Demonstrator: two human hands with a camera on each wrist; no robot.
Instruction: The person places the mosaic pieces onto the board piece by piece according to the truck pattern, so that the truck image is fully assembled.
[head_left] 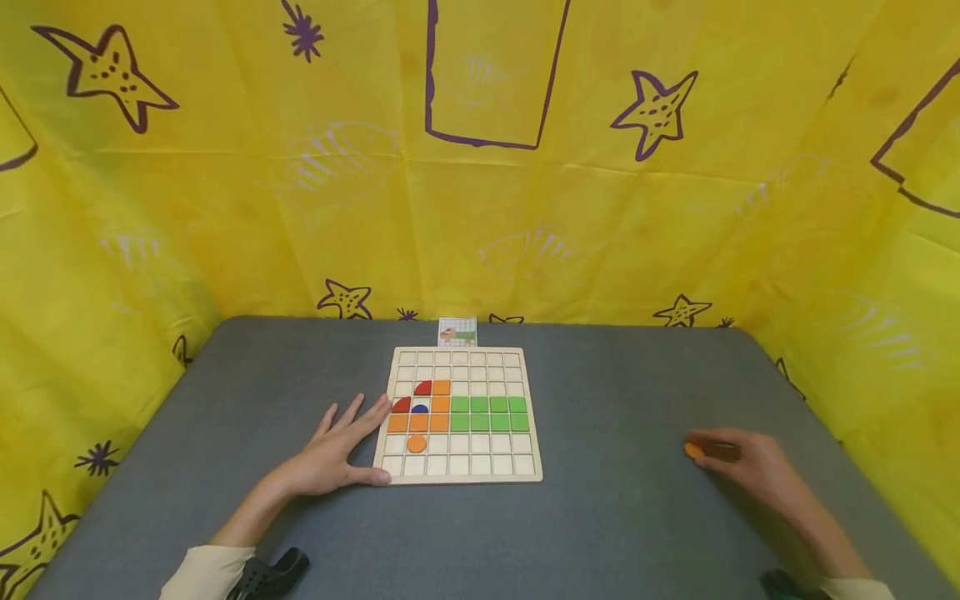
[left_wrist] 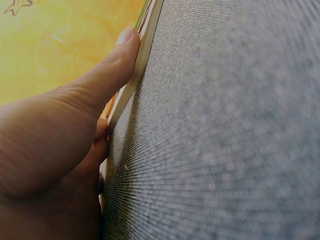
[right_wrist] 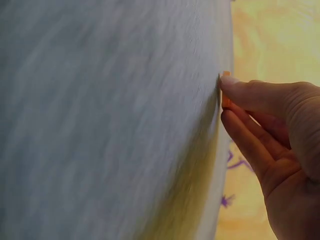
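Note:
A wooden grid board (head_left: 457,479) lies on the table, with green squares (head_left: 489,413), orange squares (head_left: 418,422), red quarter-round pieces (head_left: 423,388), a blue half-round piece (head_left: 420,409) and an orange disc (head_left: 416,443) in its cells. My left hand (head_left: 330,454) rests at the board's left edge, fingers spread, thumb and fingertips touching the rim. Far to the right, my right hand (head_left: 742,462) pinches an orange round piece (head_left: 693,451) between thumb and fingers, low over the table. In the right wrist view that orange piece (right_wrist: 226,90) shows edge-on.
A small printed card (head_left: 457,331) with a coloured grid picture lies just behind the board. The grey table (head_left: 615,400) is bounded at the back and sides by a yellow cloth (head_left: 495,200) with starfish drawings.

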